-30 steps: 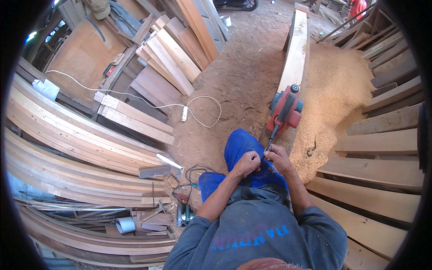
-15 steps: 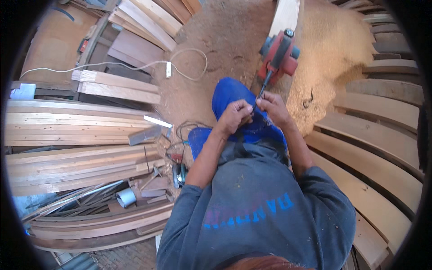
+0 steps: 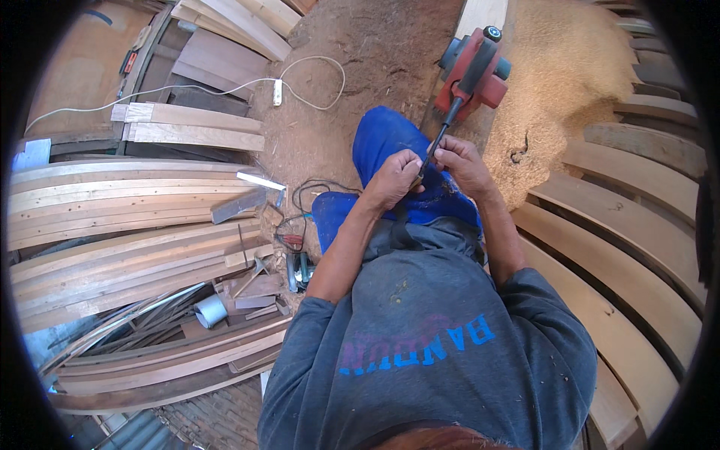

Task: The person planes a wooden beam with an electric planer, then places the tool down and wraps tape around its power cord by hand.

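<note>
The curled right hand (image 3: 463, 163) pinches the cord (image 3: 445, 127); the left hand (image 3: 393, 178), closed beside it, hides any grip. More cord now shows between them, suggesting a shifted hold; the planer (image 3: 474, 73) sits unheld just ahead.

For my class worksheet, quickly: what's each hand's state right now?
Left hand: closed, by the slender black power cord; grip on it unclear.
Right hand: closed, pinching that cord.
</note>
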`<state>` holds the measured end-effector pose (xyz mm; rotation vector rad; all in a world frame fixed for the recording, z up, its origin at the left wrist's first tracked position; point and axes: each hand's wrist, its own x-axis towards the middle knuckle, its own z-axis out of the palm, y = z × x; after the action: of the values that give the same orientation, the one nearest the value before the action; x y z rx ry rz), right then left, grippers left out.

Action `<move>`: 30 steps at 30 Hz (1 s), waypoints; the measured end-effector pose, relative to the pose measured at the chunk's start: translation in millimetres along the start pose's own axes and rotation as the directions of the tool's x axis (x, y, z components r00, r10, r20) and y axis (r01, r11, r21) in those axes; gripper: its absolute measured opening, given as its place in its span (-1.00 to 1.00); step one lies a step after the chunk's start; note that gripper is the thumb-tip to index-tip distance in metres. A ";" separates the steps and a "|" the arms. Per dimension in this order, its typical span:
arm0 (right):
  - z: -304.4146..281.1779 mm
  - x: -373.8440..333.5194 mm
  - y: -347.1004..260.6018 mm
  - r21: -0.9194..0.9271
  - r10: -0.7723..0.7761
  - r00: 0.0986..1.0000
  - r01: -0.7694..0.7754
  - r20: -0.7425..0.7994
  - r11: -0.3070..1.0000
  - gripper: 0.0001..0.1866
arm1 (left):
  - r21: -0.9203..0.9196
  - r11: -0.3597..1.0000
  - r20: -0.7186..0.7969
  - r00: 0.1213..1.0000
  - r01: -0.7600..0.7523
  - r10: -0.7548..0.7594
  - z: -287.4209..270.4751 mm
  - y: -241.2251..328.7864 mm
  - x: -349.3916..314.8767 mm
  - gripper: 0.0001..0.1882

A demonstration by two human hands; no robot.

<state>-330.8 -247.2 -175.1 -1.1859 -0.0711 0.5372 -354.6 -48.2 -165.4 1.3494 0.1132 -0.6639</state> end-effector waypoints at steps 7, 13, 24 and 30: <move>9.8 -1.0 -8.2 -0.035 0.016 1.000 -0.015 0.019 0.999 -0.76 | -0.093 0.994 -0.001 0.999 0.049 -0.049 -2.9 2.8 3.9 -0.82; 11.0 3.4 -0.7 0.095 0.003 1.000 -0.002 -0.010 0.996 -0.80 | 0.120 0.982 -0.080 0.984 -0.149 0.159 -3.5 1.5 -3.2 -0.85; 25.7 10.3 -17.1 0.180 -0.059 0.998 0.052 0.034 0.982 -0.70 | 0.247 0.927 -0.249 0.906 -0.282 0.342 3.9 32.4 -32.8 -0.85; 30.7 18.6 -6.5 0.280 -0.042 0.996 0.018 0.081 0.960 -0.68 | -0.072 0.979 -0.170 0.969 -0.193 0.178 -0.6 44.4 -29.6 -0.83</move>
<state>-322.4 -214.5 -161.5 -0.8844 -0.0836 0.5521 -356.2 -33.4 -114.1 1.3090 0.1434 -0.3865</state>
